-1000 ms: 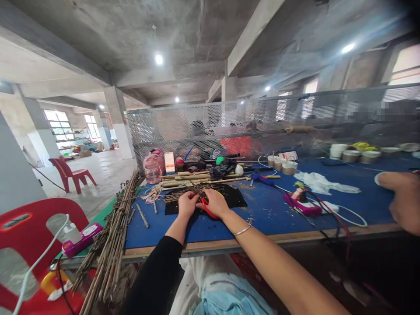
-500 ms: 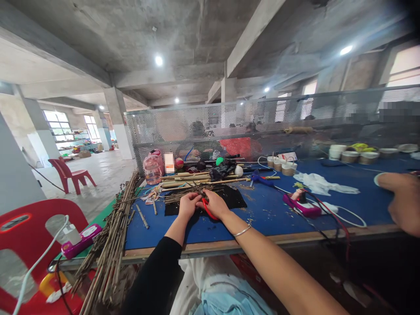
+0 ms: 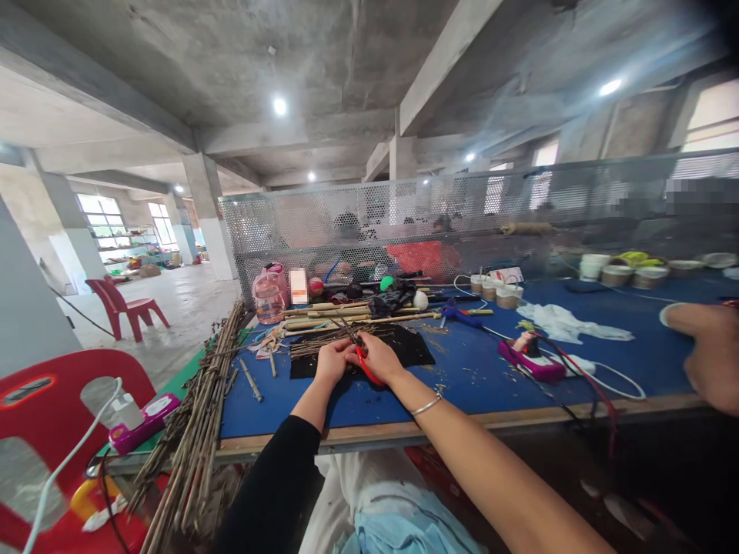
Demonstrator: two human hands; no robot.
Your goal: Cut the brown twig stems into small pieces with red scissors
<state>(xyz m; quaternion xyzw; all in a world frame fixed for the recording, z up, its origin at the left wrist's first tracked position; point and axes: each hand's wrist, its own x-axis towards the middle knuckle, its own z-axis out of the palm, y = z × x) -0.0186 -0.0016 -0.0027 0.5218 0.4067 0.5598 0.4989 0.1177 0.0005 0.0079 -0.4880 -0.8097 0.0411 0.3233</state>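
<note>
My right hand (image 3: 378,359) is closed around red-handled scissors (image 3: 363,363) over a black mat (image 3: 404,344) on the blue table (image 3: 462,369). My left hand (image 3: 331,361), in a black sleeve, pinches thin dry twigs (image 3: 323,338) right beside the scissor blades. The two hands touch each other at the mat's front edge. A silver bangle sits on my right wrist.
Long bamboo sticks (image 3: 199,415) lean off the table's left edge. More bamboo rods (image 3: 346,314), a pink jug (image 3: 270,296), small cups (image 3: 496,291), a white cloth (image 3: 566,323) and a pink device (image 3: 531,362) with cables lie around. Another person's hand (image 3: 707,354) rests at right. A mesh screen (image 3: 462,208) backs the table.
The hands stay at the same spot; the twig tip by the scissors has shifted slightly. Another person's hand at right has barely moved.
</note>
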